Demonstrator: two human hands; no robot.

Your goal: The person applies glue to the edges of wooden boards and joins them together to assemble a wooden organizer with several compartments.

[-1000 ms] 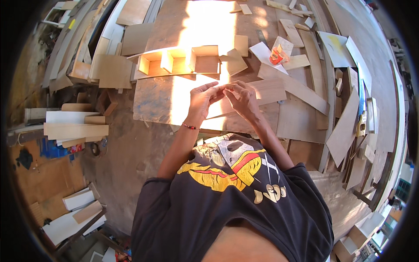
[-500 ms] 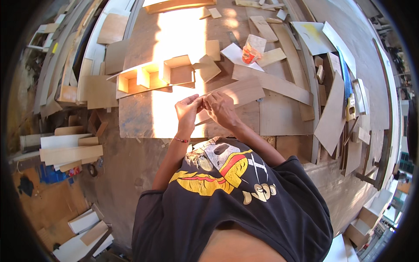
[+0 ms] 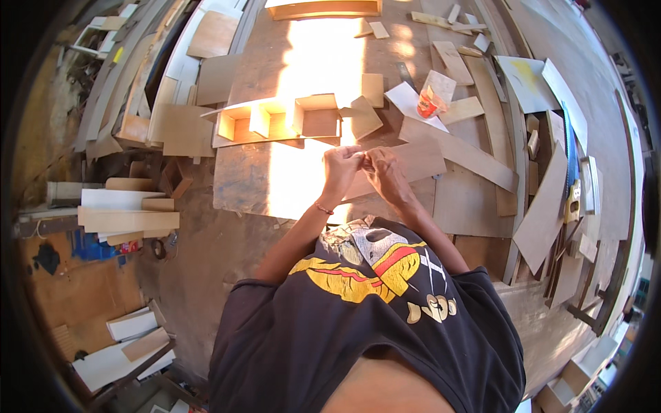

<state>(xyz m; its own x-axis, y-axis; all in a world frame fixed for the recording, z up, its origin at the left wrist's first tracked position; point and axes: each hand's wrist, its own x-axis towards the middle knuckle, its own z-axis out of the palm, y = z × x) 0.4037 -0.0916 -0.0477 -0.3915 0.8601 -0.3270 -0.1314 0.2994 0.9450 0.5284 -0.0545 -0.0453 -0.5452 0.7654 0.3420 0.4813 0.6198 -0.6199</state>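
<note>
My left hand [image 3: 341,171] and my right hand [image 3: 387,176] meet above the near part of the wooden worktable [image 3: 237,180]. Fingers on both are bent and pinched together, almost touching; whatever is between them is too small or too hidden to make out. Under my right hand lies a flat, light brown board [image 3: 421,158] set at a slant. Just beyond my left hand sits a shallow wooden box [image 3: 281,125] with upright dividers, partly in bright sunlight.
To the right are a red and white plastic cup [image 3: 430,103], long wood strips [image 3: 475,160] and a handsaw with a blue blade [image 3: 570,162]. A wooden drawer-like piece [image 3: 323,9] stands at the far edge. Offcuts [image 3: 127,219] are stacked at the left.
The whole view has shifted, so the table and hands appear farther right. My hands stay pinched close together over the board; the box and cup keep their places on the table.
</note>
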